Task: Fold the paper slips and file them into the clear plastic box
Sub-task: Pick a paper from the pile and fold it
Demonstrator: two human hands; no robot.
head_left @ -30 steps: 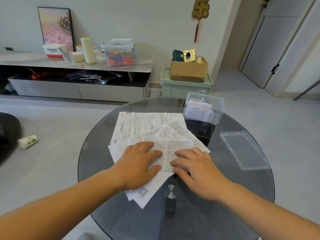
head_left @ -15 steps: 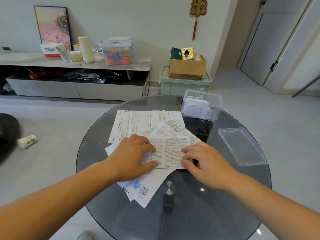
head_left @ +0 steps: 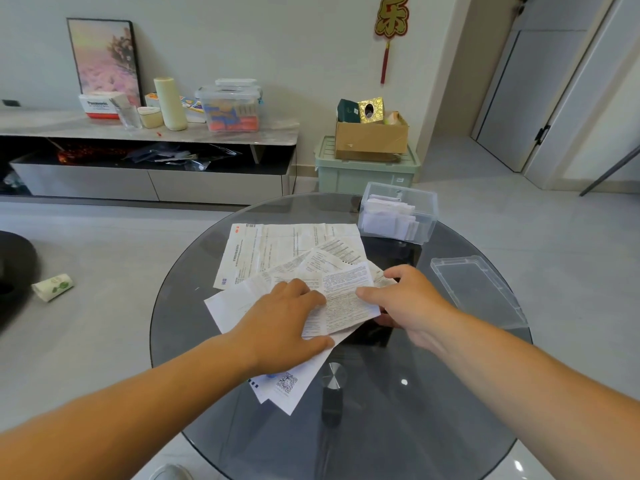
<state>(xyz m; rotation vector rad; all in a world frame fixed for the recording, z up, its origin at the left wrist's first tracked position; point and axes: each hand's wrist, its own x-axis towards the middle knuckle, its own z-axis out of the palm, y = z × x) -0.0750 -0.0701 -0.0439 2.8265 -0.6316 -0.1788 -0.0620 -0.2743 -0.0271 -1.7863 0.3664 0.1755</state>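
Several printed paper slips (head_left: pixel 284 247) lie spread on the round glass table (head_left: pixel 381 438). My left hand (head_left: pixel 280 323) presses flat on the left part of the pile. The top slip (head_left: pixel 346 292), small and densely printed, has its right edge lifted. My right hand (head_left: pixel 412 299) pinches that edge, thumb on top and fingers under it. The clear plastic box (head_left: pixel 398 213) stands open at the table's far right and holds several folded white slips.
The box's clear lid (head_left: pixel 474 289) lies on the table's right side. Beyond the table stand a green crate (head_left: pixel 363 174) with a cardboard box on it and a low cabinet (head_left: pixel 149 133) with clutter. A small roll (head_left: pixel 52 287) lies on the floor at left.
My right hand slid from the top of the slip to its right edge, took hold of it and raised it. The left hand stayed pressed on the pile.
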